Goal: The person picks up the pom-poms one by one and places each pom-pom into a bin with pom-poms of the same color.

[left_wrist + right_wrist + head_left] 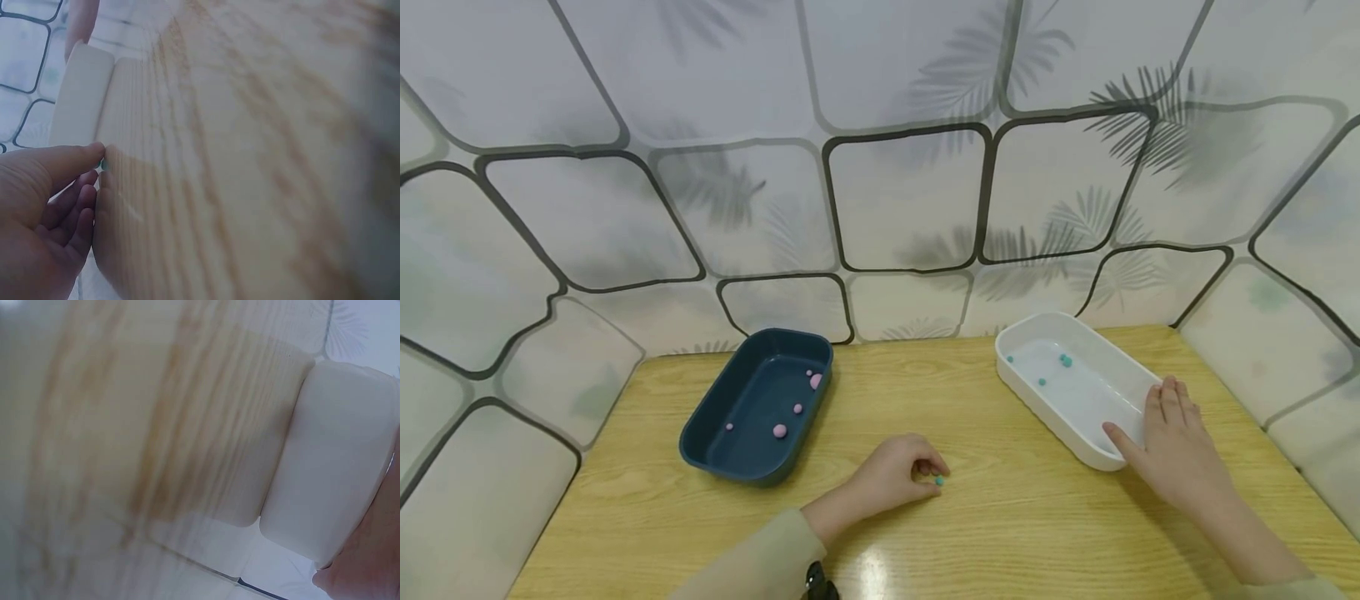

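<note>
My left hand (895,477) is low over the wooden table, its thumb and index finger pinching a small teal ball (939,481). The same teal ball (104,164) peeks out at the thumb tip in the left wrist view. My right hand (1183,454) rests on the near right rim of a white tray (1052,410), fingers straight along the side and thumb over the near end. Inside that tray lie several teal balls (1066,361). The right wrist view shows part of this hand (369,562) against the tray's outer wall (325,456).
A dark blue tray (700,458) stands at the left with several pink balls (780,431) of different sizes in it. Patterned cloth or paper walls (902,200) rise behind and at both sides of the wooden table (1000,533). A black object (820,582) shows by the left sleeve.
</note>
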`<state>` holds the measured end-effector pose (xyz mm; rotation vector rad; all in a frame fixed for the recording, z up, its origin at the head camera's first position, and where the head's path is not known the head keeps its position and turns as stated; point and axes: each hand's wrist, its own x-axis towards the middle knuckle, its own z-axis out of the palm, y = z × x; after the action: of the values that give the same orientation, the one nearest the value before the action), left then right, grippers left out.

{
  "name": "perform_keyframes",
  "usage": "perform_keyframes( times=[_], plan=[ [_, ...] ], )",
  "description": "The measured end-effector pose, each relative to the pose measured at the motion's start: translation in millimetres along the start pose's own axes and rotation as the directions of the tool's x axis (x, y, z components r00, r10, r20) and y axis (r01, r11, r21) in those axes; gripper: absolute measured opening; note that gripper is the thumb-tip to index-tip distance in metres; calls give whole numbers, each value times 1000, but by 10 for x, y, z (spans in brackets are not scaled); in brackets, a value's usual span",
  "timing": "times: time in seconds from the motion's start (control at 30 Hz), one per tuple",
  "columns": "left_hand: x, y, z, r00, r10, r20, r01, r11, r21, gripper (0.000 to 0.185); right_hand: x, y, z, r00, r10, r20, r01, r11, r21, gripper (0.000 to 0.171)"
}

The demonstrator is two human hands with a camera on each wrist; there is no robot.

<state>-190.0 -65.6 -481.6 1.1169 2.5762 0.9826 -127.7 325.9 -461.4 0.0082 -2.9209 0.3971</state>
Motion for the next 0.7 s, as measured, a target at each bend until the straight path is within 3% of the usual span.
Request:
perform_keyframes(
  times=[0.7],
  plan=[
    [5,17,11,999,46,3,-46,998,37,4,-2,20,21,1000,-2,9,2,1000,6,99]
  ],
)
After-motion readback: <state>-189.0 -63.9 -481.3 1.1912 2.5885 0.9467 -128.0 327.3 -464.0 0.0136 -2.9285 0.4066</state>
